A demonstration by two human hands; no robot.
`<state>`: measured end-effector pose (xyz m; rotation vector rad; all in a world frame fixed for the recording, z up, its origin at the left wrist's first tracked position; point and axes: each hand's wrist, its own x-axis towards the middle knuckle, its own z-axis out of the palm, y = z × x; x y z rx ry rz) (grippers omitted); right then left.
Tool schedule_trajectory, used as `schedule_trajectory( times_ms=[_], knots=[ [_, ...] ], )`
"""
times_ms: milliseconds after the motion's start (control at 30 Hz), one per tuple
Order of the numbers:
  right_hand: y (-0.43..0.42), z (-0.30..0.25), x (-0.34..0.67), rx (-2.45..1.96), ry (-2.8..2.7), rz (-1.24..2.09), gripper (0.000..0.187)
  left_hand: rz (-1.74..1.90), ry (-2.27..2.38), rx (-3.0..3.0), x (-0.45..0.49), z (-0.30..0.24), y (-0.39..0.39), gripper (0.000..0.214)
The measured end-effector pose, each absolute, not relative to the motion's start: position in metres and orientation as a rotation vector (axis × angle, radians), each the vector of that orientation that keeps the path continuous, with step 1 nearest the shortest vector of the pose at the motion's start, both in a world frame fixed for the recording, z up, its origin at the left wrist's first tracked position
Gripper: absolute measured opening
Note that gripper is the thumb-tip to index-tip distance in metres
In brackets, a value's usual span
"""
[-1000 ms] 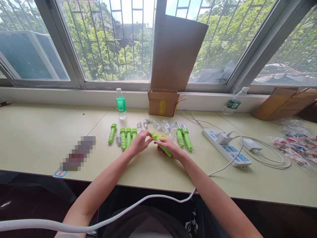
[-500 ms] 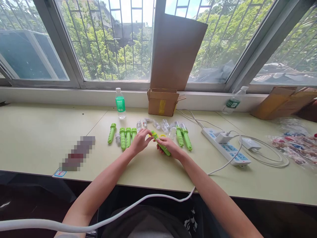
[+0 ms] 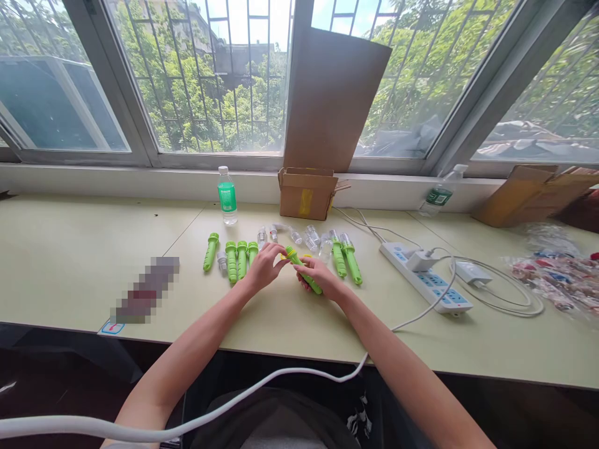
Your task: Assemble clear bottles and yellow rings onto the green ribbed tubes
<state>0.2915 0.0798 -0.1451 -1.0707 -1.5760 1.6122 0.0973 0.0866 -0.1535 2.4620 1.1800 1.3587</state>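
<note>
My right hand (image 3: 321, 276) is wrapped round a green, flashlight-shaped plastic tube (image 3: 306, 279), which slants with its threaded end up and to the left. At that end, my left hand (image 3: 265, 267) pinches a small yellow ring (image 3: 283, 254), partly hidden by the fingers. Another yellow piece (image 3: 307, 255) lies just behind the right hand. Left of my hands are several similar green tubes (image 3: 231, 262), one set apart (image 3: 211, 252). Two more with clear tops, one nearer the front (image 3: 352, 260), lie to the right. Clear plastic caps (image 3: 312, 237) are scattered behind my hands.
A bottle with a green label (image 3: 227, 198) and a cardboard box (image 3: 307, 194) stand at the back. On the right are a power strip (image 3: 428, 280) with cables, a tilted bottle (image 3: 442, 192) and bagged items (image 3: 556, 277). A white cable (image 3: 299, 370) crosses before me.
The threaded end of the green tube has shifted very slightly beside my left fingertips. Both hands keep almost the same place, and the other things lie as before.
</note>
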Motion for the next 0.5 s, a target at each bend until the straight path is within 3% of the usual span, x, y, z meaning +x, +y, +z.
schedule_trajectory(
  times_ms=[167, 500],
  knots=[
    [0.0810, -0.1471, 0.2912, -1.133, -1.511, 1.554, 0.050, 1.419, 1.185, 2.474, 0.0977, -0.1532, 0.0863, 0.008],
    [0.0799, -0.1456, 0.2907, -1.091, -1.542, 1.527, 0.043, 1.374, 1.236, 2.471, 0.0989, -0.1517, 0.0850, 0.011]
  ],
)
